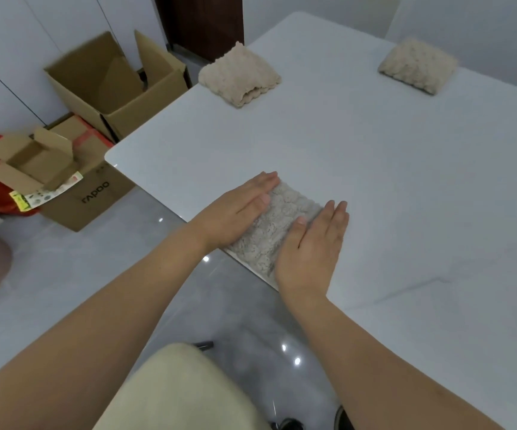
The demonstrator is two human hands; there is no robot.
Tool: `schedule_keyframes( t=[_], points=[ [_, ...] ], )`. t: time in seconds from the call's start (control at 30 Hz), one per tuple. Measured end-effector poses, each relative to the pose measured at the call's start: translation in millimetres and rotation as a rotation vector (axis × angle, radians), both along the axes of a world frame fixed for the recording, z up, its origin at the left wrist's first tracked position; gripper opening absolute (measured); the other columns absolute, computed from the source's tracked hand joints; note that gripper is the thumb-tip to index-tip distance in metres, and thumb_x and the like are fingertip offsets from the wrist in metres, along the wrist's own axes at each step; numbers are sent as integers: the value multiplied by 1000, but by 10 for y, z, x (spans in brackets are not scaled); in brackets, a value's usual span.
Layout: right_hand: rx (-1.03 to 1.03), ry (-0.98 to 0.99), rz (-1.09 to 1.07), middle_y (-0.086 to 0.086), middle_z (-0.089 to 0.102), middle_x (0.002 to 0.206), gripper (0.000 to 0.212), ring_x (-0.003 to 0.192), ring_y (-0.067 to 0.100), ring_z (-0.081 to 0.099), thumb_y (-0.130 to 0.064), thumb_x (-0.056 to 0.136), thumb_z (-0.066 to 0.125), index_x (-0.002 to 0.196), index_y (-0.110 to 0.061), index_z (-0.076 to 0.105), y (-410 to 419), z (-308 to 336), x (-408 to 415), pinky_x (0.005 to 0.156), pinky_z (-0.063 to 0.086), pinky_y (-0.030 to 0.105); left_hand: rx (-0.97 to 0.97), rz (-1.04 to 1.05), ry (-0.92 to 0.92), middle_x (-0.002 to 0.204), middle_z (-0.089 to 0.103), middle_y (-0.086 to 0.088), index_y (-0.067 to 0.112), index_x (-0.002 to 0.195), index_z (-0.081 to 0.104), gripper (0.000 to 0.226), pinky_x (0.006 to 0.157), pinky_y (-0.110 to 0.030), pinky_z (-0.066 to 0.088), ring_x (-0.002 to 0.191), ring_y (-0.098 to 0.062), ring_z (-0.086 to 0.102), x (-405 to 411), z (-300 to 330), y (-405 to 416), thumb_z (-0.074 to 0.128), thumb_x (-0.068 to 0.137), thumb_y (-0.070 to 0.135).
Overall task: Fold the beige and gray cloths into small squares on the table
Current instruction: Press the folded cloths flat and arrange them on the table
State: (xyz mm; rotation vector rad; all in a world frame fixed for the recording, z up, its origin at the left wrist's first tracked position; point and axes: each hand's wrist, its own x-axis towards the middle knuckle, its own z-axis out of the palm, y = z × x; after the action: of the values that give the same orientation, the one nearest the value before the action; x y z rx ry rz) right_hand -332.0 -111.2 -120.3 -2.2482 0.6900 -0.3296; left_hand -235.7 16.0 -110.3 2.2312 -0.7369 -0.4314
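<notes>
Both hands flat on a folded gray cloth at the table's near edge.

The gray cloth point(277, 225) lies folded into a small rectangle on the white table point(390, 187), right at the edge nearest the person. The left hand point(235, 212) rests on its left side and the right hand point(313, 246) on its right side, fingers of both straight and held together, palms down, gripping nothing (a strip of the nubbly cloth shows between them). Further along the left edge sits one folded beige cloth point(238, 74); a second folded beige cloth point(418, 65) lies well apart from it, toward the far right. Beside the table, on the floor, stand open cardboard boxes point(108, 85), and a cream chair seat point(173, 392) shows below the forearms.
</notes>
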Motion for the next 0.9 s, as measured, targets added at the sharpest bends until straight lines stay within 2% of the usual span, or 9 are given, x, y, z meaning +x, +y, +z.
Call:
schedule_keyframes(
  t=[0.07,0.13,0.2,0.3,0.4,0.5,0.63,0.9],
  points=[
    [-118,132,2,10,-7,162,60,148,20,-10,-30,102,22,153,-3,5,11,-22,6,120,-7,34,148,-108,-172,163,16,2,13,155,23,52,115,-9,-2,149,-5,7,17,-76,11,29,107,30],
    [-191,226,32,11,-10,161,62,148,23,-13,-32,101,21,152,-3,1,3,-22,-10,120,-9,38,216,-153,-274,164,14,-3,10,156,20,56,119,-19,-3,151,-14,8,22,-138,29,25,105,34],
    [-222,285,101,11,-12,161,64,148,23,-15,-35,101,18,152,-3,-3,-40,4,-44,119,-11,40,249,-163,-294,164,13,-4,10,156,19,59,120,-24,-3,151,-15,9,23,-151,43,20,105,39],
    [-245,338,193,12,-11,161,64,148,23,-14,-38,101,15,152,-3,-3,-231,108,-52,119,-12,40,291,-169,-306,165,11,-3,11,156,18,62,119,-23,-6,151,-14,6,36,-64,25,17,104,43],
    [-207,321,198,12,-6,161,63,148,23,-10,-37,102,17,153,-3,1,-562,291,81,120,-10,38,278,-59,-339,165,12,-3,11,156,18,54,119,-22,-8,151,-11,3,145,153,-104,24,107,33],
    [-231,276,222,11,-5,162,62,149,22,-9,-35,102,19,153,-3,3,-983,431,270,120,-8,37,289,18,-365,165,8,-3,9,156,15,55,121,-27,-5,152,-13,0,321,373,-484,22,107,33],
    [-232,246,247,10,-5,162,61,149,21,-9,-34,102,19,153,-4,4,-1523,564,494,121,-6,36,314,29,-376,166,5,-4,8,156,13,57,123,-30,-4,152,-15,-2,541,498,-1062,21,106,35],
    [-223,198,243,10,-4,162,60,149,21,-8,-31,102,23,153,-4,5,-2575,592,912,120,-7,34,336,-19,-434,165,12,-8,5,155,19,60,121,-28,-4,152,-20,5,994,587,-2110,21,104,37]
  ],
)
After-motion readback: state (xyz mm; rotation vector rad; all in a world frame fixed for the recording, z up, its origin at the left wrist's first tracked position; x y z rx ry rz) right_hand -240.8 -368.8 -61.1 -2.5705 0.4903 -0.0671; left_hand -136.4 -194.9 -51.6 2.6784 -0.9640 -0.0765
